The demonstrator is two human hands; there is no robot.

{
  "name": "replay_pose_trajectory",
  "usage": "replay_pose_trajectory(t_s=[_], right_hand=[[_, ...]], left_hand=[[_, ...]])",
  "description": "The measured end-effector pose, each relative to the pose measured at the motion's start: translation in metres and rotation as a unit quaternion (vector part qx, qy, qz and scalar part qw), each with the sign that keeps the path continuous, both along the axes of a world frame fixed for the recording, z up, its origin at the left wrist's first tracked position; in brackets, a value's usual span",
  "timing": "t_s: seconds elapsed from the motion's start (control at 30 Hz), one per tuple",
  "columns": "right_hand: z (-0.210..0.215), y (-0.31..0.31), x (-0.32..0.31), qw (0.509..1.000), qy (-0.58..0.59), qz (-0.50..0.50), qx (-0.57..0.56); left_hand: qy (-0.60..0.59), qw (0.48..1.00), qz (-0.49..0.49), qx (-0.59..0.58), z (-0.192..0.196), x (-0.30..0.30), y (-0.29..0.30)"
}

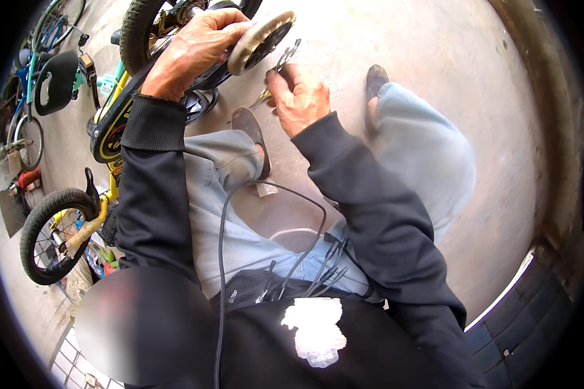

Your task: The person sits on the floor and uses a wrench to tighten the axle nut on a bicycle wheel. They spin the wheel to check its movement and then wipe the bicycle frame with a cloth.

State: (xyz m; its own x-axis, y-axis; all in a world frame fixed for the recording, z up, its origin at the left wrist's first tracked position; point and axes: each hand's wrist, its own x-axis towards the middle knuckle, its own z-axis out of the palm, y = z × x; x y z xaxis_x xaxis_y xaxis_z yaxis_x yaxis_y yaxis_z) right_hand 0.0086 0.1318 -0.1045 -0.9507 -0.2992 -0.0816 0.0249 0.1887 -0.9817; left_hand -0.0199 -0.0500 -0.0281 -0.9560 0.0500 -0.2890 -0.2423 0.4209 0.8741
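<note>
My left hand (198,48) is closed on the rim of a small wheel (242,53) with a whitish tyre and a black hub, like a bicycle training wheel. The wheel is beside the black-tyred wheel (135,35) of a yellow child's bicycle (115,104). In my right hand (303,100), pinched between thumb and fingers, is a flat metal multi-hole spanner (287,56), its end pointing up beside the small wheel. A thin yellowish piece (261,98) shows below that hand; whether it belongs to the spanner I cannot tell.
The bicycle's other wheel (29,243) stands at the lower left. More bicycles, one with a black child seat (57,83), crowd the far left near a red object (29,178). My shoes (376,79) rest on the concrete floor (486,129). A black cable (222,259) loops across my lap.
</note>
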Motion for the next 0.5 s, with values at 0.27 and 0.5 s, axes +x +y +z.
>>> replay_pose_trajectory(t_s=[0.27,0.5], right_hand=[[0.045,-0.005,0.012,0.932,-0.257,0.090,-0.241],[0.058,-0.005,0.006,0.907,-0.306,0.086,-0.275]], left_hand=[[-0.002,1.000,-0.001,0.013,0.001,0.001,0.003],[-0.001,1.000,-0.001,0.011,0.005,-0.001,0.005]])
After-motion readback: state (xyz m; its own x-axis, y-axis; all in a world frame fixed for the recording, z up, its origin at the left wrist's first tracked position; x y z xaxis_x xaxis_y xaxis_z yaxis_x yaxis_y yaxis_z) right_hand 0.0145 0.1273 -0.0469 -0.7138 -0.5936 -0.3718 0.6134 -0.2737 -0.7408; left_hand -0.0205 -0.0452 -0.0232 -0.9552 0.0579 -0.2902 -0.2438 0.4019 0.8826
